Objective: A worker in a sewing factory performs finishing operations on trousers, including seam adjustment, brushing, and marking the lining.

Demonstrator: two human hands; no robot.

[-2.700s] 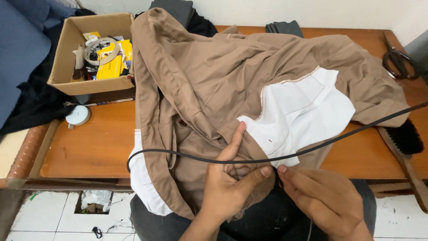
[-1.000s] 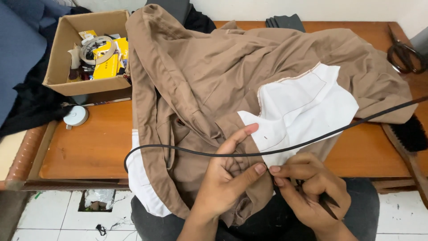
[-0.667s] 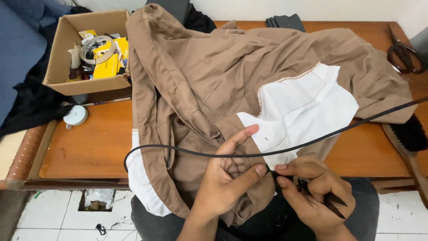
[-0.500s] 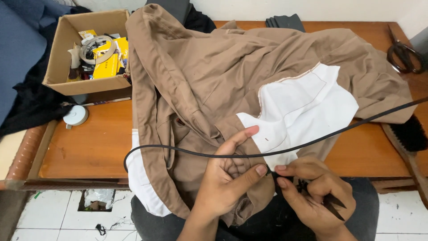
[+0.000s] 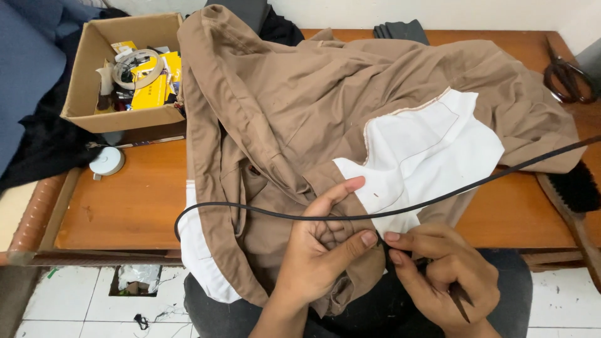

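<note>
Your left hand point(image 5: 322, 247) pinches the brown garment point(image 5: 300, 112) taut at the bench point(image 5: 131, 206) edge, so your right hand point(image 5: 447, 278), closed on a dark tool point(image 5: 460, 294), can work the seam

Wooden table point(image 5: 134, 209) under brown garment point(image 5: 325, 106), cardboard box point(image 5: 94, 94), scissors point(image 5: 568, 78), brush point(image 5: 573, 191).
</note>
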